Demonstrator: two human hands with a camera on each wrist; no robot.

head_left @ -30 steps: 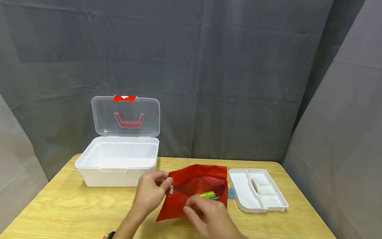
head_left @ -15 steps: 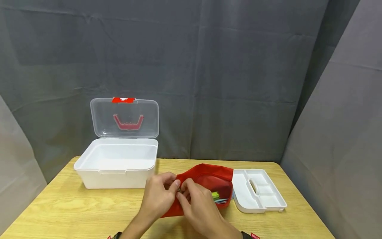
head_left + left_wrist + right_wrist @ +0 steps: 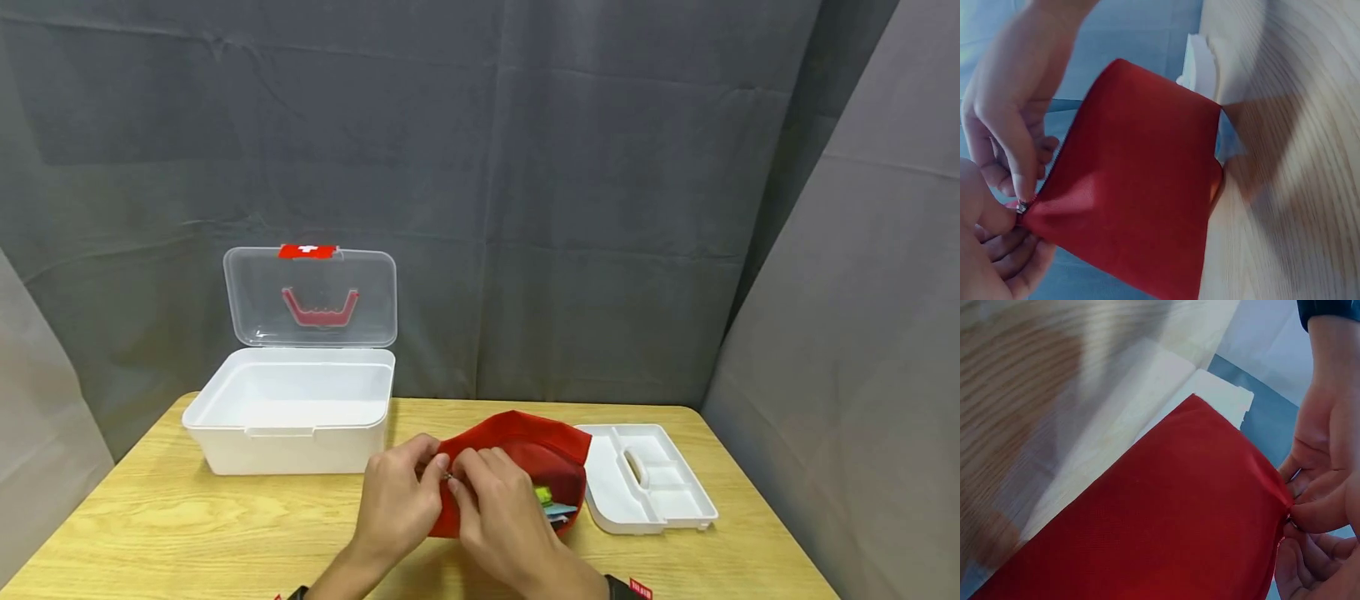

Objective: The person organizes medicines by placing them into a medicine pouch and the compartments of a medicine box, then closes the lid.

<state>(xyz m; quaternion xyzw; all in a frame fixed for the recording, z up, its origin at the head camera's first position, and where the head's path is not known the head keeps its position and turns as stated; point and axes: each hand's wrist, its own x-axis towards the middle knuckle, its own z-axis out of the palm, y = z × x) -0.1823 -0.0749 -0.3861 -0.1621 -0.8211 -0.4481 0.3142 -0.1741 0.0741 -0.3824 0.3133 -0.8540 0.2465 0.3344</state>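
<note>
A red zip pouch (image 3: 517,429) is held up over the table, its mouth gaping on the right. Yellow-green (image 3: 542,495) and pale blue contents (image 3: 558,510) show inside it. My left hand (image 3: 397,500) pinches the pouch's left top corner at the zip's end. Right beside it, my right hand (image 3: 502,517) has thumb and fingers brought together at the small metal zip pull (image 3: 1020,207). The left wrist view shows the zip's teeth running along the pouch's edge away from both hands.
A white box (image 3: 292,450) stands at the back left, with its clear lid (image 3: 311,296) raised. A white divided tray (image 3: 682,504) lies to the right, close by the pouch. Something light blue (image 3: 1227,134) shows behind the pouch's lower edge. Grey cloth (image 3: 600,208) hangs behind the table.
My right hand has moved up and left from the pouch's front to the zip pull at the left corner. The pouch has shifted slightly right, towards the tray.
</note>
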